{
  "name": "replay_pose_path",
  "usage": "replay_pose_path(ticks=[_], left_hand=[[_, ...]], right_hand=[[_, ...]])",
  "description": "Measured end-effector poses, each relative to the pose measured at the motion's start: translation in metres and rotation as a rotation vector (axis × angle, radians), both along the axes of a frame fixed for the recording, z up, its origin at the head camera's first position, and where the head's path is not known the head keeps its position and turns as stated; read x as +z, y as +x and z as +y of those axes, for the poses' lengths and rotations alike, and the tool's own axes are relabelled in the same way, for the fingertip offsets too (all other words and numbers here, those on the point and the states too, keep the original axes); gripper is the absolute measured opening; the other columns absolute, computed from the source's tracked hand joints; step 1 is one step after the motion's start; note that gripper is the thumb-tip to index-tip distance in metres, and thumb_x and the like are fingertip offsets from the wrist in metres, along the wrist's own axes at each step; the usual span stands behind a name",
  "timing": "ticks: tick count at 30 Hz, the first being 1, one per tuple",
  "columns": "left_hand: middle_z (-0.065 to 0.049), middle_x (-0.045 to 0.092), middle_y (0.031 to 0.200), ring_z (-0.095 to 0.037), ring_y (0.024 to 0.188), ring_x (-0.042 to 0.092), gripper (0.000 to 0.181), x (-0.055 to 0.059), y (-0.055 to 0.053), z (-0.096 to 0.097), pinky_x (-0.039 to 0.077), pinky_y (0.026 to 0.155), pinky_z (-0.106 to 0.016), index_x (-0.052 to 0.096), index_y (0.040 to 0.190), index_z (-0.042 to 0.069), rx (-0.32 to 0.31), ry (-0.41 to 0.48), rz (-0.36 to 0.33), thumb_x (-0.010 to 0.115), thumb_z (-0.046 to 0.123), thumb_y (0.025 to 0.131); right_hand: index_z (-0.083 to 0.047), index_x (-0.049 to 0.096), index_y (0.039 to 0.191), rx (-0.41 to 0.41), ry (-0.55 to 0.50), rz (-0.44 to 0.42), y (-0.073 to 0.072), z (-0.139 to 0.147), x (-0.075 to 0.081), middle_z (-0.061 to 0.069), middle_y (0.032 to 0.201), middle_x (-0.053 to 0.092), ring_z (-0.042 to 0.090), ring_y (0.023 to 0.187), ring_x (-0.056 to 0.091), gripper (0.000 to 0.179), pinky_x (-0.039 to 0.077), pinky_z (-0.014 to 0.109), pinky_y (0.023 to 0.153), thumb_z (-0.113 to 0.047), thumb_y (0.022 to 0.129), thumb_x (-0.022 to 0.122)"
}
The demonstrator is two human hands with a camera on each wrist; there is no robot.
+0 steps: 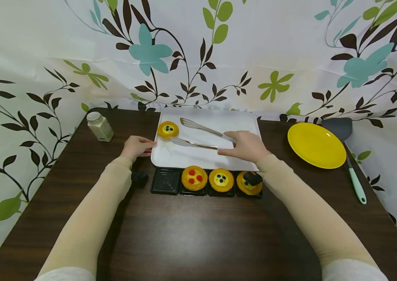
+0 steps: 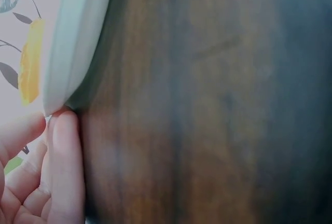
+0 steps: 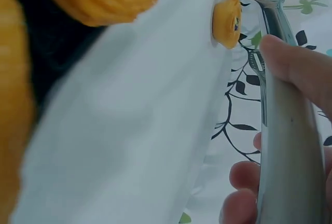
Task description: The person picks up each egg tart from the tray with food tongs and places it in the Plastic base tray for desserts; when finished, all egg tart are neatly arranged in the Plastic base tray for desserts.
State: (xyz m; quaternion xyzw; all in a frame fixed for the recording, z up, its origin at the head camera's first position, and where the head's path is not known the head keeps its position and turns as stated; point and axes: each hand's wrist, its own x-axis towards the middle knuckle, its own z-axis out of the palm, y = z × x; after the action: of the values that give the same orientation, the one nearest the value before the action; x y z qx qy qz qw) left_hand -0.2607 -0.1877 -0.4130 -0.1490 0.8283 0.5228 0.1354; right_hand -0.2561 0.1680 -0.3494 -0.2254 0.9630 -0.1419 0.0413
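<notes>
My left hand [image 1: 137,147] pinches the left rim of a white tray [image 1: 191,158] between thumb and fingers. In my right hand [image 1: 245,146] is a pair of metal tongs [image 1: 203,146], its arms spread apart above the tray. An egg tart [image 1: 168,130] with dark berry dots sits at the tray's left end. One slotted tong tip is by the tart's front right edge; I cannot tell whether they touch. The other tip is farther back, to the tart's right. The right wrist view shows the tongs' handle [image 3: 290,156] in the grip.
Before the tray, black square holders [image 1: 164,181] form a row. Three carry tarts: red-dotted [image 1: 194,178], dark-dotted [image 1: 221,180], and one [image 1: 249,189] partly covered by the wrist camera. A shaker jar [image 1: 100,127] stands left; a yellow plate [image 1: 315,145] and spatula [image 1: 357,185] lie right.
</notes>
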Motion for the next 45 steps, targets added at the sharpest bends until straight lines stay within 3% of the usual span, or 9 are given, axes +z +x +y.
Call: replay_pose_path(ticks=[2,7,15,21,28,35,41,45], left_hand=[[-0.020,0.061,0.114,-0.020,0.091,0.064,0.041,0.001,0.000,0.001,0.058,0.074,-0.024,0.061,0.120,-0.007,-0.003,-0.001,-0.003,0.064,0.023,0.091],[-0.020,0.059,0.118,-0.020,0.094,0.063,0.041,0.000,-0.002,0.001,0.057,0.074,-0.022,0.061,0.120,-0.005,-0.005,-0.013,-0.014,0.064,0.025,0.091],[-0.021,0.059,0.119,-0.023,0.097,0.063,0.041,-0.003,-0.004,-0.001,0.058,0.072,-0.023,0.061,0.120,-0.005,0.001,-0.003,-0.018,0.065,0.024,0.091],[-0.021,0.059,0.118,-0.022,0.095,0.063,0.040,-0.004,-0.003,-0.002,0.058,0.074,-0.024,0.061,0.120,-0.005,-0.001,0.020,-0.011,0.065,0.022,0.091],[-0.021,0.059,0.119,-0.022,0.096,0.063,0.040,-0.003,-0.002,-0.002,0.058,0.075,-0.025,0.061,0.120,-0.005,-0.007,0.022,-0.008,0.064,0.022,0.092],[-0.021,0.059,0.119,-0.021,0.095,0.063,0.041,-0.004,-0.002,-0.002,0.058,0.076,-0.025,0.061,0.121,-0.005,-0.013,0.018,-0.001,0.065,0.023,0.091],[-0.021,0.059,0.120,-0.023,0.097,0.063,0.040,-0.002,-0.003,-0.002,0.058,0.075,-0.025,0.061,0.121,-0.005,-0.007,0.016,-0.005,0.064,0.021,0.092],[-0.022,0.059,0.121,-0.023,0.098,0.063,0.040,-0.003,-0.004,-0.002,0.058,0.074,-0.024,0.060,0.122,-0.006,-0.012,0.027,-0.012,0.064,0.020,0.091]], right_hand=[[-0.009,0.056,0.133,-0.010,0.005,-0.009,-0.007,-0.005,-0.001,0.014,0.123,0.063,0.027,0.097,0.062,0.074,0.054,0.044,0.079,-0.056,0.077,0.070],[-0.011,0.054,0.136,-0.040,0.023,-0.033,-0.020,-0.014,-0.001,0.012,0.126,0.061,0.026,0.093,0.063,0.076,0.054,0.043,0.074,-0.057,0.077,0.069],[-0.012,0.054,0.136,-0.031,0.049,-0.061,-0.033,-0.030,-0.004,0.011,0.127,0.061,0.028,0.104,0.062,0.076,0.054,0.044,0.081,-0.057,0.077,0.070],[-0.011,0.051,0.138,-0.016,0.064,-0.084,-0.038,-0.041,-0.010,0.012,0.125,0.062,0.028,0.097,0.064,0.078,0.055,0.043,0.078,-0.057,0.077,0.069],[-0.011,0.052,0.137,-0.013,0.071,-0.084,-0.041,-0.050,-0.014,0.011,0.132,0.058,0.031,0.112,0.058,0.077,0.052,0.046,0.088,-0.058,0.078,0.069],[-0.010,0.051,0.137,-0.020,0.071,-0.090,-0.041,-0.050,-0.015,0.011,0.133,0.057,0.031,0.115,0.056,0.076,0.051,0.047,0.091,-0.055,0.079,0.069],[-0.011,0.052,0.137,-0.026,0.039,-0.085,-0.032,-0.041,-0.013,0.012,0.126,0.061,0.028,0.100,0.062,0.074,0.054,0.042,0.080,-0.055,0.079,0.069],[-0.011,0.054,0.136,-0.033,-0.003,-0.077,-0.023,-0.033,-0.011,0.011,0.100,0.069,0.022,0.075,0.057,0.074,0.050,0.035,0.063,-0.053,0.078,0.071]])
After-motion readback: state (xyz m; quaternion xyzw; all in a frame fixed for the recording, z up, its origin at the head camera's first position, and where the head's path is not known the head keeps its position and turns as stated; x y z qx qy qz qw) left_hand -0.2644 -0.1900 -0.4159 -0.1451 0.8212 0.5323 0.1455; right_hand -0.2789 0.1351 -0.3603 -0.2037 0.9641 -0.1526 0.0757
